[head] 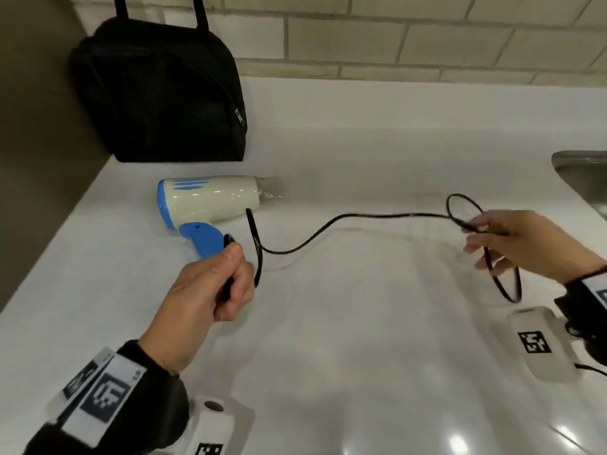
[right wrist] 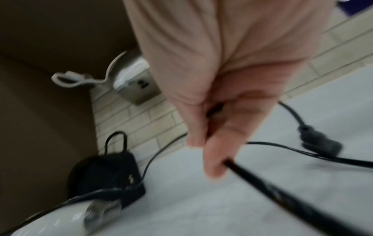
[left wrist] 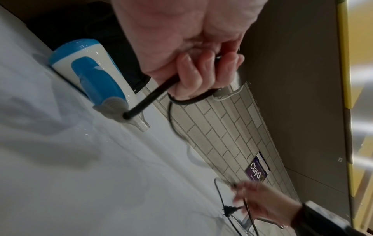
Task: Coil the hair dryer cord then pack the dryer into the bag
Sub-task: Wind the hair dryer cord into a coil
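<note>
Washroom: white counter (head: 361, 133), tiled wall (head: 427, 37), sink (head: 584, 172)

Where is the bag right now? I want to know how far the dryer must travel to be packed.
In the head view the black bag stands upright at the counter's far left corner against the tiled wall, just behind the hair dryer.

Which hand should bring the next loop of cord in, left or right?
Right, probably. The right hand already holds loops of the cord near the plug end and hangs free above the counter. The left hand grips the cord beside the dryer handle, acting as an anchor.
</note>
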